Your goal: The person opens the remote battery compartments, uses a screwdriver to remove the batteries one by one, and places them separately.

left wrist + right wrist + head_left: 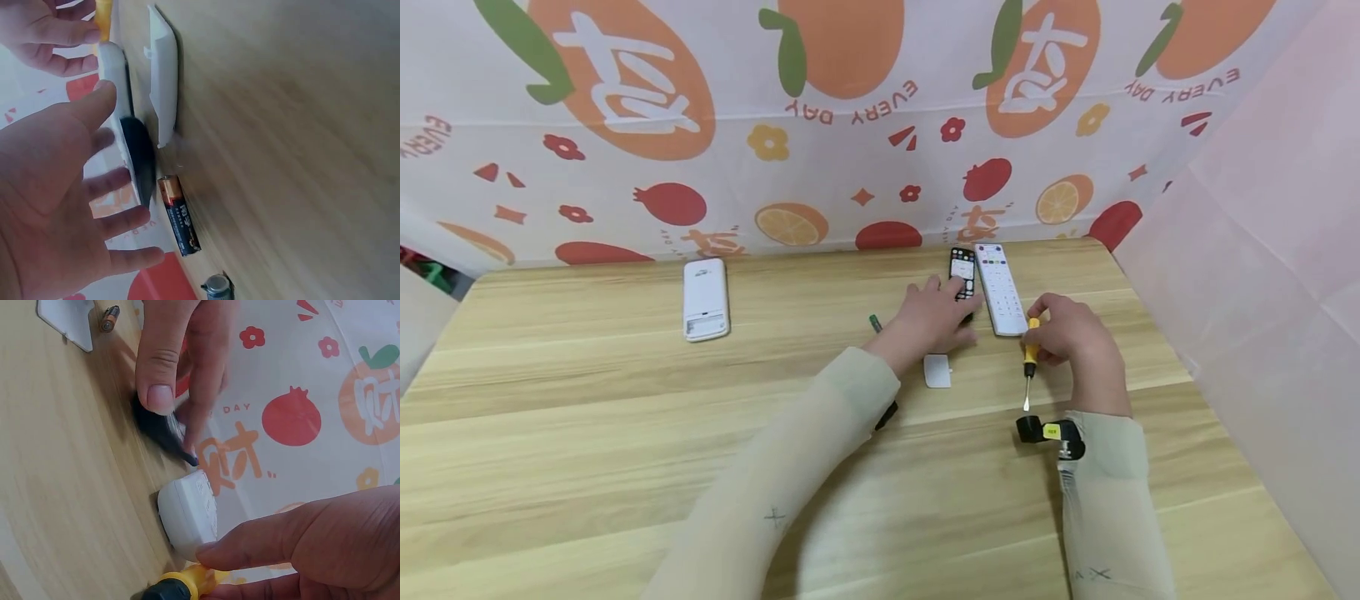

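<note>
My left hand (pixel 934 321) reaches over the black remote control (pixel 962 263), its fingers extended across the lower keys. In the left wrist view these fingers are spread and none curls round the remote. Beside it lies a white remote control (pixel 1000 287), buttons up. With thumb and fingers my right hand (pixel 1067 329) pinches the yellow handle of a screwdriver (pixel 1032 346) at the white remote's near end; the blade points toward me. A small white cover (pixel 937 372) rests on the table below my left hand. An AA battery (pixel 179 215) lies near the black remote.
Far left on the wooden table (pixel 587 400) lies a white handset (pixel 705 298) with an uncovered recess at its near end. A second battery (pixel 219 287) shows at the left wrist view's bottom edge. A fruit-printed cloth (pixel 842 167) hangs along the back edge.
</note>
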`<state>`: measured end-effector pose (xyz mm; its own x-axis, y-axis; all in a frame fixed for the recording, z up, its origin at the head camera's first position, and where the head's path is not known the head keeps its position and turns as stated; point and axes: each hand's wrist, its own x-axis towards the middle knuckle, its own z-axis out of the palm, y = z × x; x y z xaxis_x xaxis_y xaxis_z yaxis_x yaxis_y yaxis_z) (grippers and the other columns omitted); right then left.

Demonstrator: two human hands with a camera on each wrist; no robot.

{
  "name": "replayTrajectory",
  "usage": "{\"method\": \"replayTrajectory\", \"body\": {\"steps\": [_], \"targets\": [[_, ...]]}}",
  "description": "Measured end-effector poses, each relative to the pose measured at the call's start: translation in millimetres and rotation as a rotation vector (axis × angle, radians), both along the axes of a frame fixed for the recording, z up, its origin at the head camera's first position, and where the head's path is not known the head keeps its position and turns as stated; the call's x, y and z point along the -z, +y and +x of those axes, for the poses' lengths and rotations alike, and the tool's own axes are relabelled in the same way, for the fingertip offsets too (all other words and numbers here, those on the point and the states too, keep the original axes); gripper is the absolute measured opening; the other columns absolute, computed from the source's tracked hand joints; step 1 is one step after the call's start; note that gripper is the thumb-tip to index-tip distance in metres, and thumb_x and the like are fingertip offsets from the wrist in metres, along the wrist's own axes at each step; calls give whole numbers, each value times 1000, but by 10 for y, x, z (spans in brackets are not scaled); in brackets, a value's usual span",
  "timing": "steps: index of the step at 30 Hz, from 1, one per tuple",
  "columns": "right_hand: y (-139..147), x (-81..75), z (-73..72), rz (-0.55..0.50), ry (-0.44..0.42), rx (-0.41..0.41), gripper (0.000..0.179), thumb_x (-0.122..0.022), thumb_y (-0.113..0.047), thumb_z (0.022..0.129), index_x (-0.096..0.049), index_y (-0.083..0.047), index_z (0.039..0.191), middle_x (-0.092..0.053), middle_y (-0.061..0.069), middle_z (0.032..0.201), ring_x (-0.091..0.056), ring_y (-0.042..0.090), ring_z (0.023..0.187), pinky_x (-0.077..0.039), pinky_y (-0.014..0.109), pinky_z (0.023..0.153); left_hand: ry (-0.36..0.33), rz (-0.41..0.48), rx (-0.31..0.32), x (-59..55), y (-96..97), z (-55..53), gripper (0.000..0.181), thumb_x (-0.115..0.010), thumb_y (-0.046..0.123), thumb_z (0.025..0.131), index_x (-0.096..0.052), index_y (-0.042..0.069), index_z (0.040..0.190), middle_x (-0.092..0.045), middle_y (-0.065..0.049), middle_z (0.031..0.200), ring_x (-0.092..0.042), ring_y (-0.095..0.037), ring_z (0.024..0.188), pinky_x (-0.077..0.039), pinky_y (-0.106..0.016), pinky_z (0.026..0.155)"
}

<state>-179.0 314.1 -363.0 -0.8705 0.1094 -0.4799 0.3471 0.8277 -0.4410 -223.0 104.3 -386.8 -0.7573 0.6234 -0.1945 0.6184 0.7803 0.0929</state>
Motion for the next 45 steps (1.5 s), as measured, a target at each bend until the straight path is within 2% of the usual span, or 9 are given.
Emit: {"method": "replayTrajectory", "body": {"steps": [4, 14, 18, 22, 28, 31, 36, 42, 45], "targets": [[-11, 11, -8, 4, 3, 3, 36, -67, -18, 92, -53, -8, 124, -63, 15, 92, -63, 24, 73, -52, 31, 65, 28, 41, -18, -16, -29, -9, 51, -56, 55, 97, -56, 23, 137, -39, -14, 147, -46, -34, 122, -47, -51, 97], [-57, -7, 9, 25, 66, 25, 39, -66, -22, 94, -54, -8, 128, -62, 18, 98, -64, 27, 74, -51, 34, 66, 76, 140, -70, 51, -8, -80, 27, -56, 24, 101, -62, 19, 127, -43, -13, 141, -55, -28, 102, -54, -40, 84], [-128, -51, 20, 69, 170, 10, 40, -63, -27, 95, -54, -9, 130, -62, 18, 105, -62, 29, 79, -48, 35, 67, 9, 359, -168, 76, -74, -96, 21, -55, 21, 99, -65, 17, 117, -52, -7, 126, -55, -23, 97, -50, -35, 84], [-243, -103, 27, 68, 305, -25, 39, -63, -30, 95, -58, -9, 128, -63, 17, 103, -58, 29, 81, -47, 36, 65, -171, 717, -283, 6, -230, -96, 20, -57, 21, 98, -67, 16, 115, -58, -5, 122, -55, -21, 98, -48, -32, 83], [-545, -50, -2, -98, 465, -115, 33, -65, -31, 95, -63, -10, 121, -64, 10, 90, -55, 24, 75, -44, 35, 65, -612, 1253, -398, -126, -632, 3, 27, -55, 16, 102, -57, 11, 129, -53, -10, 133, -59, -28, 113, -57, -39, 86], [-704, -17, 0, -206, 525, -159, 34, -65, -36, 96, -64, -12, 120, -66, 8, 94, -58, 23, 83, -47, 36, 72, -742, 1408, -404, -152, -806, 92, 35, -53, 9, 102, -49, 15, 137, -47, -12, 139, -58, -35, 119, -57, -48, 84], [-946, 2, 23, -437, 554, -214, 46, -63, -42, 97, -60, -12, 131, -68, 8, 111, -65, 28, 98, -53, 43, 84, -731, 1490, -375, -148, -1022, 247, 47, -51, -3, 98, -45, 18, 140, -45, -13, 140, -59, -36, 117, -55, -54, 86], [-1142, 13, 62, -775, 446, -180, 54, -62, -33, 99, -43, -16, 146, -62, 16, 120, -68, 36, 102, -56, 53, 84, -714, 1553, -288, -160, -1127, 392, 63, -52, -10, 92, -37, 22, 144, -43, -15, 137, -66, -37, 110, -57, -47, 84], [-1181, 12, 76, -853, 405, -169, 54, -59, -30, 101, -37, -19, 149, -60, 18, 123, -68, 33, 102, -56, 54, 84, -695, 1557, -224, -182, -1123, 445, 69, -53, -14, 92, -32, 23, 147, -41, -17, 136, -65, -37, 114, -56, -45, 86]]}}
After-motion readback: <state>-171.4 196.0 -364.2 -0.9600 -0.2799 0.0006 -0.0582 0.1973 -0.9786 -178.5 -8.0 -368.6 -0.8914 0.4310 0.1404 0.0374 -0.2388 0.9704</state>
